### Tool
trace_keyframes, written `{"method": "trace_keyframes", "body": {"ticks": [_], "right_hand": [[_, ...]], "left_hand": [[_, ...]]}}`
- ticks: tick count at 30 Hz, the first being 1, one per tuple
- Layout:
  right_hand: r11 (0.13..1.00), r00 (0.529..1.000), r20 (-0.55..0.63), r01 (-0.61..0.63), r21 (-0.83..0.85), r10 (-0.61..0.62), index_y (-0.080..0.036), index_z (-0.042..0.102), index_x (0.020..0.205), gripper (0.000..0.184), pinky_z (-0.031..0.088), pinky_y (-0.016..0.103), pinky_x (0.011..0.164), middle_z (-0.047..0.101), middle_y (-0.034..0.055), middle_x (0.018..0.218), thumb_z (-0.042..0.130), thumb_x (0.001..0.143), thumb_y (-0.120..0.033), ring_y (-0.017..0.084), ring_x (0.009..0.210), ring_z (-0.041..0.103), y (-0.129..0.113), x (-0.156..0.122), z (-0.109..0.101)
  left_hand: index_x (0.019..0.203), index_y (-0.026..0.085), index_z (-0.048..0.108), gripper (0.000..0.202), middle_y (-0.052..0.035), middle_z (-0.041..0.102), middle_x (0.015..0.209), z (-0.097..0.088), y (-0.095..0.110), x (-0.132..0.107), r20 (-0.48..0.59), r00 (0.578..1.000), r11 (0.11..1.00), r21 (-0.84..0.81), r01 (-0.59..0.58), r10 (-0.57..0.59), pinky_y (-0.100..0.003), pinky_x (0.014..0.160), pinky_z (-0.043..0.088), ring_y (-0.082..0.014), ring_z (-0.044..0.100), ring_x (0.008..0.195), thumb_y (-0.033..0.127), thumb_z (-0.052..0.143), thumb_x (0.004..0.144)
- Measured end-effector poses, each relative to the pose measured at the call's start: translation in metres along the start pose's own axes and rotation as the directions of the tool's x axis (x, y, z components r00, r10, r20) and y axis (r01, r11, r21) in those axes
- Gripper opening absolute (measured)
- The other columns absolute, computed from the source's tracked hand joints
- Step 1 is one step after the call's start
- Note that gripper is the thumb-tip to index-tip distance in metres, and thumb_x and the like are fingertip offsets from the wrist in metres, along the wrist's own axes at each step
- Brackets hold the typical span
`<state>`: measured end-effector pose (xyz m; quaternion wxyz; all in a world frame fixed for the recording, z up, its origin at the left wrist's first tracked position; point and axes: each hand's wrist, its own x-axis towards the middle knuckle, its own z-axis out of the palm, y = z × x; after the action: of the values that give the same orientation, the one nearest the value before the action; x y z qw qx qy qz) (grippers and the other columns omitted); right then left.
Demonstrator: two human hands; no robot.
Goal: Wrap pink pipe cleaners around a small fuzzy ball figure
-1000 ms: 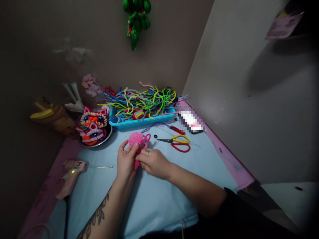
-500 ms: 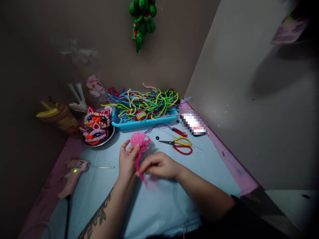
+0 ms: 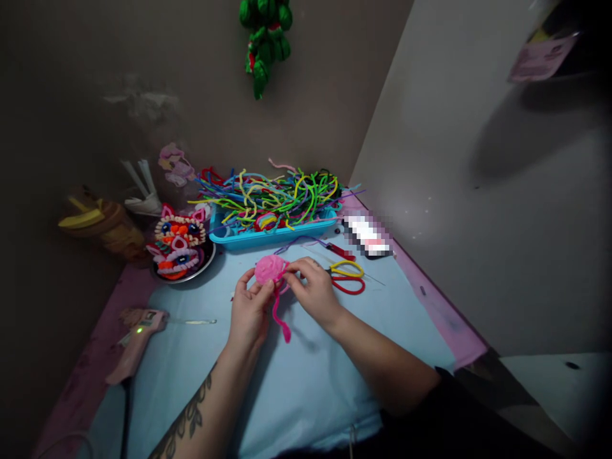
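A round pink fuzzy piece (image 3: 270,270), seemingly coiled from chenille stem, is in my left hand (image 3: 251,306), whose thumb presses its lower edge. From it a darker pink chenille tail (image 3: 282,322) hangs down and curls at its end. At the right edge of the round piece, my right hand (image 3: 315,290) is closed in a pinch on a pink chenille strand; the fingertips partly cover it. Just beyond the right hand lie scissors (image 3: 348,277) with one yellow and one red handle, their blades mostly hidden behind that hand.
Behind my hands stands a blue tray (image 3: 272,237) heaped with colourful chenille stems. A bowl (image 3: 210,261) of lion-like figures is to its left. A pink glue gun (image 3: 138,347) with a green light, a hook-like tool (image 3: 201,322), a red-handled tool (image 3: 342,252) and a phone (image 3: 368,236) lie around.
My right hand has moved up from the lower end of the pink tail to the round piece's right edge. The tail now hangs loose, and the view has shifted slightly.
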<state>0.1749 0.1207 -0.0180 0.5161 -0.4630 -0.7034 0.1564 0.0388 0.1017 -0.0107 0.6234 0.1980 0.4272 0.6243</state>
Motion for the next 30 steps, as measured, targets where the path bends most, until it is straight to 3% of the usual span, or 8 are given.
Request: {"method": "trace_keyframes", "body": {"ticks": [4, 8, 16, 19, 30], "right_hand": [[0.999, 0.999, -0.028, 0.028, -0.04, -0.029, -0.022, 0.067, 0.084, 0.007, 0.05, 0.033, 0.079, 0.07, 0.0038, 0.083, 0.061, 0.087, -0.019, 0.019, 0.083, 0.063, -0.001, -0.0005, -0.0002], [0.996, 0.997, -0.072, 0.018, -0.088, -0.024, -0.021, 0.066, 0.093, 0.009, 0.051, 0.034, 0.078, 0.072, 0.0043, 0.087, 0.062, 0.085, -0.019, 0.02, 0.083, 0.063, -0.0008, -0.0027, 0.0001], [0.982, 0.994, -0.062, 0.084, -0.171, -0.095, -0.021, 0.067, 0.103, 0.017, 0.052, 0.035, 0.076, 0.075, 0.0068, 0.091, 0.057, 0.089, -0.019, 0.021, 0.08, 0.065, -0.0037, -0.0039, -0.0011], [0.975, 0.991, -0.028, 0.126, -0.185, -0.133, -0.021, 0.069, 0.097, 0.017, 0.052, 0.035, 0.077, 0.076, 0.0072, 0.088, 0.055, 0.089, -0.017, 0.021, 0.08, 0.065, -0.0035, -0.0039, -0.0011], [0.994, 0.996, -0.092, -0.019, -0.104, 0.01, -0.022, 0.071, 0.091, 0.014, 0.052, 0.036, 0.081, 0.068, 0.0056, 0.086, 0.064, 0.081, -0.015, 0.021, 0.085, 0.061, -0.0034, -0.0072, 0.0077]], "left_hand": [[0.112, 0.018, 0.049, 0.071, -0.0025, 0.073, 0.079, -0.0007, -0.0004, 0.0001, 0.022, 1.0, 1.0, -0.005, 0.001, -0.001, -0.023, 0.068, 0.051, -0.0132, 0.069, 0.066, 0.02, 0.089, 0.054], [0.111, 0.018, 0.05, 0.069, -0.0007, 0.072, 0.075, -0.0012, -0.001, 0.0005, 0.034, 0.999, 1.0, -0.02, 0.008, -0.007, -0.022, 0.067, 0.051, -0.012, 0.068, 0.064, 0.019, 0.089, 0.054], [0.112, 0.018, 0.051, 0.07, -0.0011, 0.072, 0.075, -0.002, -0.003, 0.0002, 0.038, 0.999, 1.0, -0.023, 0.014, -0.013, -0.023, 0.068, 0.051, -0.0124, 0.068, 0.065, 0.019, 0.09, 0.054], [0.113, 0.018, 0.05, 0.07, -0.002, 0.072, 0.077, -0.0042, -0.0057, 0.002, 0.04, 0.999, 1.0, -0.015, 0.013, -0.012, -0.023, 0.07, 0.051, -0.0132, 0.069, 0.068, 0.021, 0.09, 0.055], [0.111, 0.018, 0.052, 0.07, -0.0014, 0.071, 0.074, -0.0016, -0.0031, -0.0019, 0.048, 0.998, 0.999, -0.026, 0.044, -0.043, -0.022, 0.068, 0.052, -0.0131, 0.068, 0.066, 0.021, 0.091, 0.053]]}}
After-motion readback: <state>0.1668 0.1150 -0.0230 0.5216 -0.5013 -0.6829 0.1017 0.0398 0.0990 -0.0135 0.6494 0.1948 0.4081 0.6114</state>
